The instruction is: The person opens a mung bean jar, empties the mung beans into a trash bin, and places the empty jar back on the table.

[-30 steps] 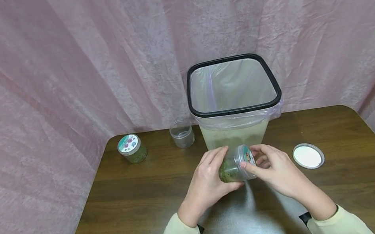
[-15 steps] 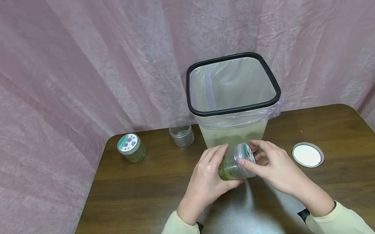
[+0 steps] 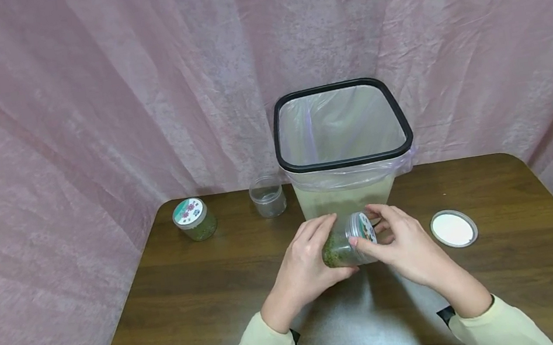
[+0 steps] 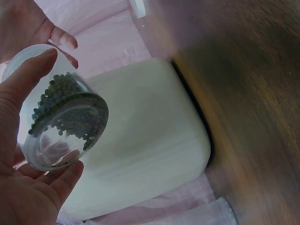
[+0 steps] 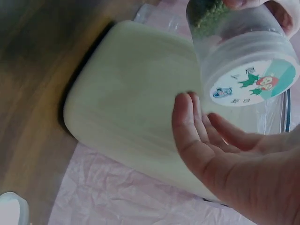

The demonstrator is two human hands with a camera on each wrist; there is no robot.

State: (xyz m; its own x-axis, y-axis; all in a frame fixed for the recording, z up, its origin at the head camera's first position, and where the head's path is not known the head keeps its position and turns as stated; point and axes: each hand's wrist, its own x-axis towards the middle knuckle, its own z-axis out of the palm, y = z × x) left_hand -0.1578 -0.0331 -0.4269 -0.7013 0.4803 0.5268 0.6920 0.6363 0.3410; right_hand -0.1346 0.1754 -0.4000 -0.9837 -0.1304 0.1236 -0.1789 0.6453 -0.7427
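My left hand (image 3: 309, 253) grips a clear plastic jar (image 3: 337, 248), tilted on its side above the table before the bin. Small green beans or pellets (image 4: 61, 91) have slid along one side of it. The jar's lid (image 5: 253, 84), with a white and teal printed label, faces right and is on the jar. My right hand (image 3: 411, 248) is spread around the lid, its fingers loosely bent. In the right wrist view those fingers (image 5: 187, 126) stand apart from the lid; the head view cannot settle whether the thumb touches it.
A cream bin (image 3: 346, 195) with a black rim and clear liner stands behind the hands. To its left are an open clear jar (image 3: 268, 197) and a lidded jar of green contents (image 3: 195, 222). A loose lid (image 3: 454, 229) lies right on the wooden table (image 3: 196, 319).
The lid's printed label shows at a slightly different angle. My right fingers have shifted a little up and left around the lid. My left hand keeps its grip on the jar.
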